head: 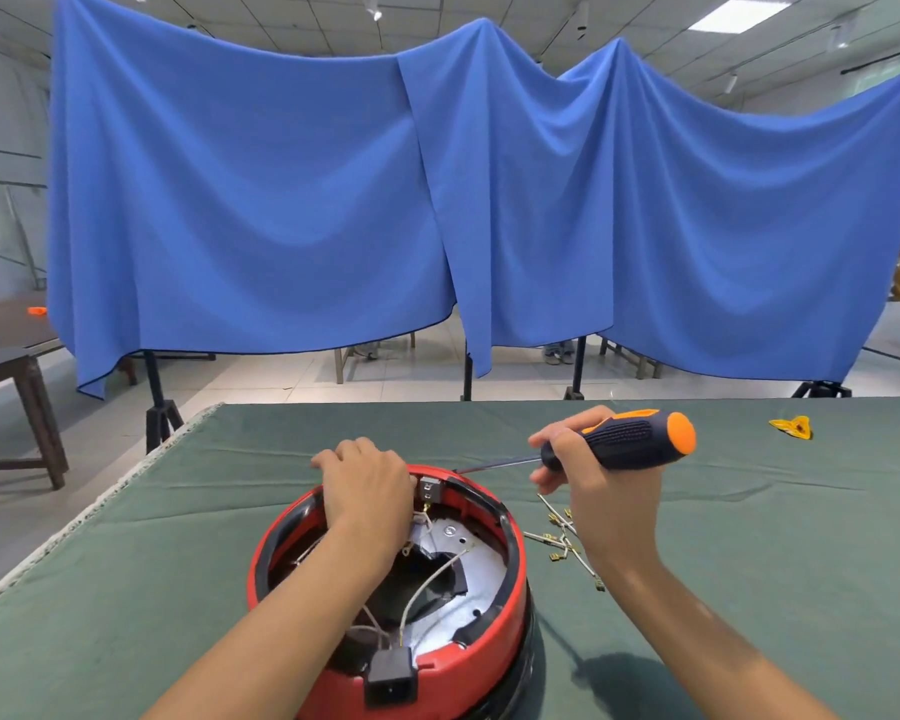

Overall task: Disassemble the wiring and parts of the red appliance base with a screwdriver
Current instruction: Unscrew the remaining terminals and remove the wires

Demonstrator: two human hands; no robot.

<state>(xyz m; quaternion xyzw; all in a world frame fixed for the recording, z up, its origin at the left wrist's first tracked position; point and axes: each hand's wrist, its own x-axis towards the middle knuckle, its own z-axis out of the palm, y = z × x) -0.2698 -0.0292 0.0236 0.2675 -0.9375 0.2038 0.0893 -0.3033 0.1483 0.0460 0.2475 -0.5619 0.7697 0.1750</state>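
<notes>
The red appliance base (489, 636) sits open side up on the green table cloth, with white wires (427, 589) and a silver plate (468, 543) inside. A black socket (391, 675) hangs at its near rim. My left hand (365, 485) grips the far rim, beside a small grey part (430, 488). My right hand (588, 491) holds the black-and-orange screwdriver (630, 440), its shaft pointing left with the tip at the far rim.
Several loose wires with brass terminals (562, 537) lie right of the base. A yellow part (792, 426) lies at the table's far right. Blue cloth (437, 200) hangs behind the table. A wooden table (17, 356) stands at the left.
</notes>
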